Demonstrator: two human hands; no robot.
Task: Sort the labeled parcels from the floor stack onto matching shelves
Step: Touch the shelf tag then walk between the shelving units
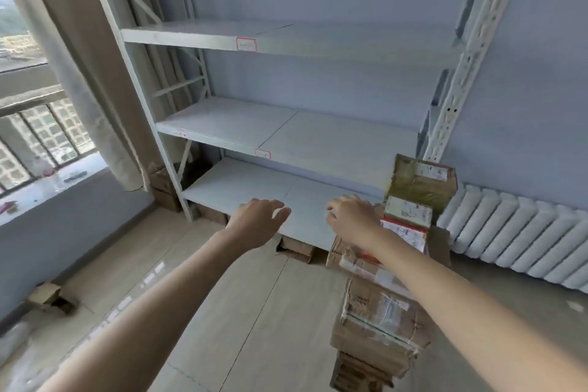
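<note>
A white metal shelf unit point(286, 134) stands against the blue wall, three bare boards in view, with red-framed labels point(246, 43) on the front edges. A stack of cardboard parcels point(378, 325) with paper labels rises from the floor at the right; its top boxes point(420, 183) lean beside the shelf's right post. My left hand point(257, 219) hovers in front of the lowest board, fingers relaxed, holding nothing. My right hand point(350, 216) reaches out just left of the upper parcels, fingers loosely curled and empty.
A white radiator point(515, 232) runs along the right wall. Flattened cardboard point(296, 248) lies under the lowest board. A curtain point(79, 73) and window fill the left side, a small box point(47, 294) lies on the tiled floor below the sill.
</note>
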